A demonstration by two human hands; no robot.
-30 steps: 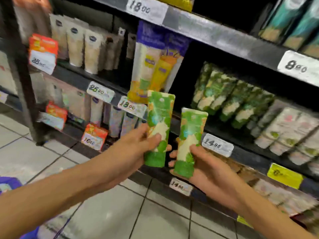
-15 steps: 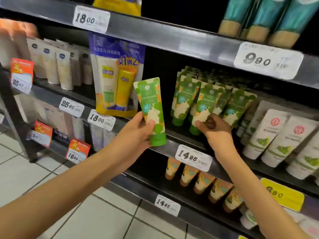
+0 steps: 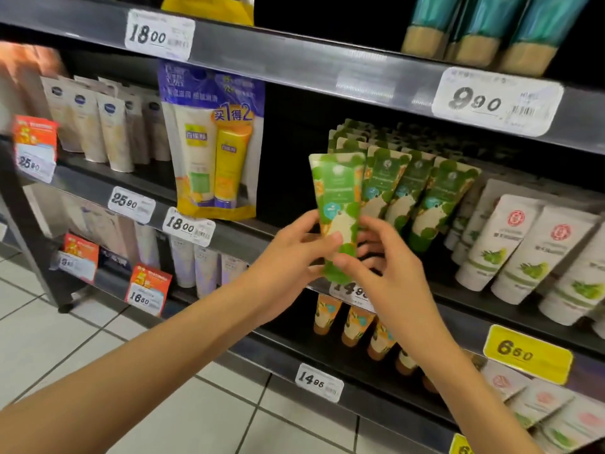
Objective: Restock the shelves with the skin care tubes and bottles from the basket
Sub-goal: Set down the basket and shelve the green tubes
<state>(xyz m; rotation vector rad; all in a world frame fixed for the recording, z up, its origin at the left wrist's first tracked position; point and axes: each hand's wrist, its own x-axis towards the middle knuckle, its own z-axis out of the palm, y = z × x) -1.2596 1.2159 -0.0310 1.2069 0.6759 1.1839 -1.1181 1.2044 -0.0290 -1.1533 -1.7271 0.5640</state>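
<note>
— Fingers [image 3: 332,239], please: state?
— Both sets are gripping. Left hand [image 3: 288,260] holds the tube [image 3: 337,198] by its lower half, thumb across the front, other fingers behind. Right hand [image 3: 389,276] pinches the same tube near the cap end, thumb in front, fingers curled round its right edge. There is some blur there.
— Surroundings, largest first.
— Rack [image 3: 278,60]: dark metal, several tiers, standing on pale floor tiles [image 3: 65,339]. Middle tier, left to right: beige tubes [image 3: 111,132], a twin pack [image 3: 212,152], a dark gap, the green row [image 3: 435,198], then white tubes [image 3: 510,247]. The tier below carries orange tubes [image 3: 353,326], caps down.
— Position of the tube?
— In the air before the middle tier, upright, cap down, at the left end of the green row. It overlaps the row's front-left tube in view. Whether they touch, I cannot tell. Its print matches that row.
— Smallest item?
— Tag [image 3: 347,291] on the tier edge just below the tube, reading 14.9-something, partly covered by the right hand.
</note>
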